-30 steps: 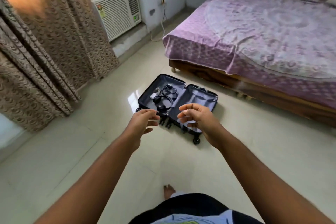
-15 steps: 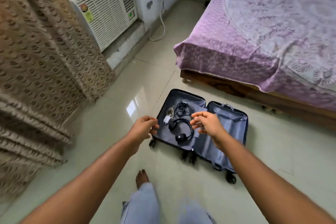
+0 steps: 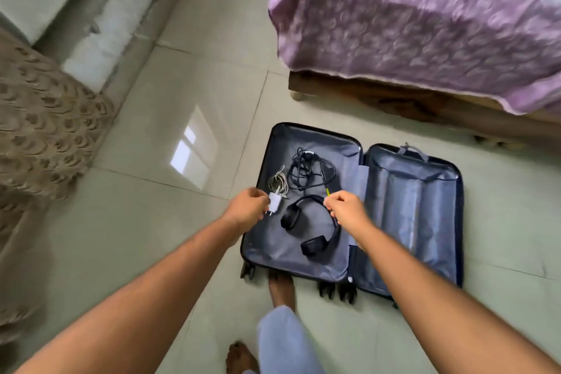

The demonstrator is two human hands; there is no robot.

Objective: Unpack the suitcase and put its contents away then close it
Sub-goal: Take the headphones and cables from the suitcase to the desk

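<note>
Suitcase of dark hard shell with grey-blue lining [image 3: 413,222] lies open flat on the pale tiled floor [image 3: 182,106] beside the purple-covered bed [image 3: 425,15]. Its left half holds black over-ear headphones [image 3: 309,228], a tangled black cable [image 3: 309,171] and a white plug charger [image 3: 274,202]. The left hand [image 3: 247,209] and right hand [image 3: 346,209] hover curled above these; whether either grasps anything cannot be told.

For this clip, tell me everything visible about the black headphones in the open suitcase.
The black over-ear headphones lie flat on the grey fabric lining of the left half of the dark open suitcase, which sits on the tiled floor. A curved headband joins two padded ear cups, one near the white charger plug, one nearer the wheels. They look like matte plastic. The right hand overlaps the headband; whether it touches is unclear.
</note>
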